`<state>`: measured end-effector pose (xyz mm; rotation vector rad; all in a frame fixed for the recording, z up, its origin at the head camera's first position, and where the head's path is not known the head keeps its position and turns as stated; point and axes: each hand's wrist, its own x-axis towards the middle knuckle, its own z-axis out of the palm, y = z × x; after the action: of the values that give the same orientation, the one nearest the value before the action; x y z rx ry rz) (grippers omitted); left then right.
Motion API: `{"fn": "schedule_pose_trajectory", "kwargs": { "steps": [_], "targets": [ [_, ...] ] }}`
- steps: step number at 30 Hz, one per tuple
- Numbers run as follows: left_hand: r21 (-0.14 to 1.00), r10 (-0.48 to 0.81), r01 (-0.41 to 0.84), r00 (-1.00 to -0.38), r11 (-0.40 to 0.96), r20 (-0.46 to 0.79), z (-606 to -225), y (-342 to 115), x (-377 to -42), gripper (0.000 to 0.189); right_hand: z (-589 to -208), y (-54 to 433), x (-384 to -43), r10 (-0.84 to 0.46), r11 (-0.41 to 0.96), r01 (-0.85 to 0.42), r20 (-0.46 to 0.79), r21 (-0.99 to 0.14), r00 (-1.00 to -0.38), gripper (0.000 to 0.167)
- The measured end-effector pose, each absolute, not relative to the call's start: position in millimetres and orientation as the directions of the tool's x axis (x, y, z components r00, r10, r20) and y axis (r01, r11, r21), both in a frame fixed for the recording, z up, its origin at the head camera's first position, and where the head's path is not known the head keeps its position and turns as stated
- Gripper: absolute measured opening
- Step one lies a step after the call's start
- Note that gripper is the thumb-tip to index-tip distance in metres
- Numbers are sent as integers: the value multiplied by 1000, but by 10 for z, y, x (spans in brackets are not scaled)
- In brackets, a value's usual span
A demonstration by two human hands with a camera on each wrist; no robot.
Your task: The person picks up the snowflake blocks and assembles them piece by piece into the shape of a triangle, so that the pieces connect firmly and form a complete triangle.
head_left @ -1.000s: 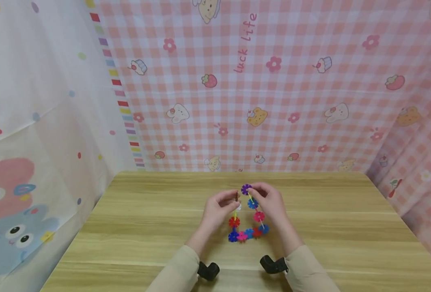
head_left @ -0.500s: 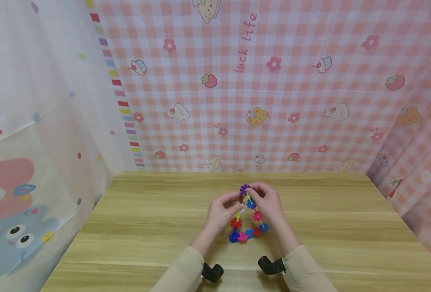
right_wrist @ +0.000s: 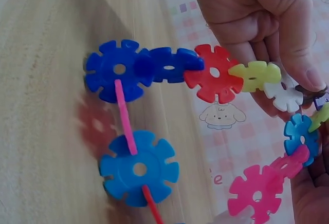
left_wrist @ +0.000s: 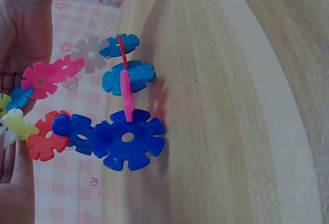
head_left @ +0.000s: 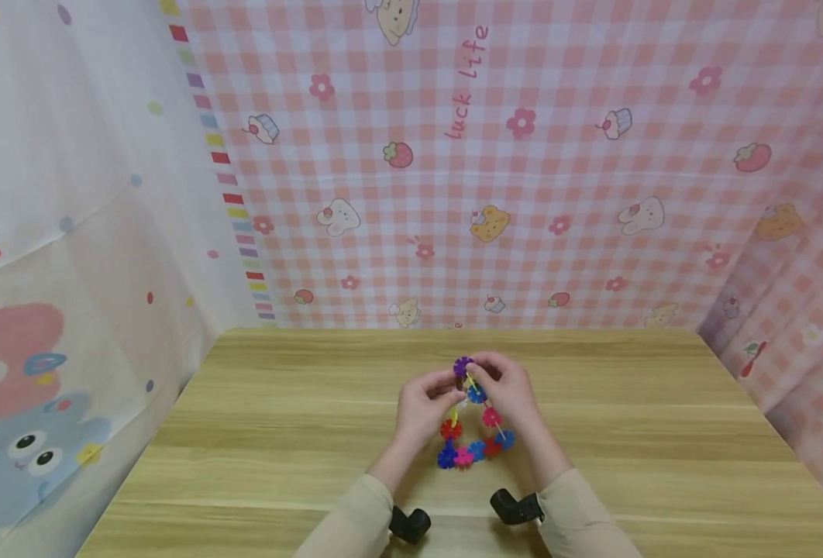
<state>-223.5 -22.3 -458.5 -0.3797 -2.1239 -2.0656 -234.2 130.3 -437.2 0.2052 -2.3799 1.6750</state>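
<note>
A chain of notched, snowflake-shaped plastic discs hangs in a loop between the hands. My left hand (head_left: pixel 421 411) pinches one end, where a white disc (right_wrist: pixel 284 98) and a small brown disc sit beside the thumb. With thumb and fingers, my right hand (head_left: pixel 512 387) grips the other end at a purple disc (head_left: pixel 463 366). The brown and purple discs overlap at the fingertips, which partly hide them. Down the left side run a yellow disc (right_wrist: pixel 259 75), a red disc (head_left: pixel 451 428) and dark blue discs (head_left: pixel 447 456). A blue disc (head_left: pixel 477 393) and a pink disc (head_left: pixel 491 417) descend on the right.
The loop's lower side is close over the wooden table (head_left: pixel 279 434). Black angled wrist mounts (head_left: pixel 411 525) stick out from both sleeves. A pink checked cloth (head_left: pixel 383 194) hangs behind the table, with printed cloths at both sides.
The left hand has moved slightly right and the purple disc slightly left, so the two chain ends have closed together. Both hands keep their grip.
</note>
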Motion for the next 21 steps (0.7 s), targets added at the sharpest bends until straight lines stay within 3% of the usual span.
{"fn": "schedule_pose_trajectory", "kwargs": {
  "steps": [21],
  "targets": [
    [937, 104, 330, -942, 113, 319, -4521, -254, -2235, 22, -4349, 1336, -2340, -24, 433, -277, 297, -858, -955, 7]
  ]
}}
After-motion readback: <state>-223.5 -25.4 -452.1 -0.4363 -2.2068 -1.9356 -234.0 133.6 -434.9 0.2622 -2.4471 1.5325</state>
